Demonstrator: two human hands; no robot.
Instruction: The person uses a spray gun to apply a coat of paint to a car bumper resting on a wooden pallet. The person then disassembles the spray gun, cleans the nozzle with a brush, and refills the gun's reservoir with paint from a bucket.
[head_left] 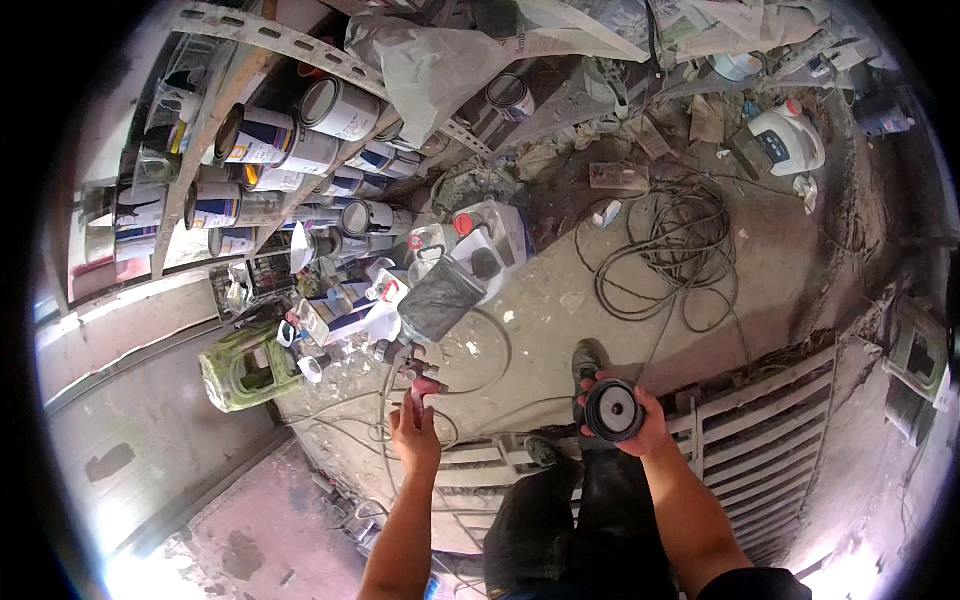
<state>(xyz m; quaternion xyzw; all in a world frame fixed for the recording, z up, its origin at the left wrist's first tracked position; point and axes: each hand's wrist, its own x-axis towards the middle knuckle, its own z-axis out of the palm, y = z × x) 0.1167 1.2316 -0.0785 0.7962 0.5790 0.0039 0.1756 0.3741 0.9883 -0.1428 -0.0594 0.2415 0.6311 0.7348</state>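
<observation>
In my left hand (414, 440) is a reddish spray gun (424, 386), held by its handle with my fingers wrapped round it. A hose runs over the floor close to it. My right hand (654, 430) grips a round black-rimmed piece (613, 409) from the side and below. Its top faces up and shows a pale grey disc with a small dark hole in the middle. The two hands are apart, with the round piece above my shoe. Ahead of the spray gun stands a dark square container (438, 298) on the floor.
Shelves (283, 215) at the left hold several paint cans. A green cut-open jug (250, 370) stands below them. Coiled hose (675, 240) lies on the floor ahead, with a white jug (788, 138) beyond it. A slatted grate (770, 430) lies near my feet.
</observation>
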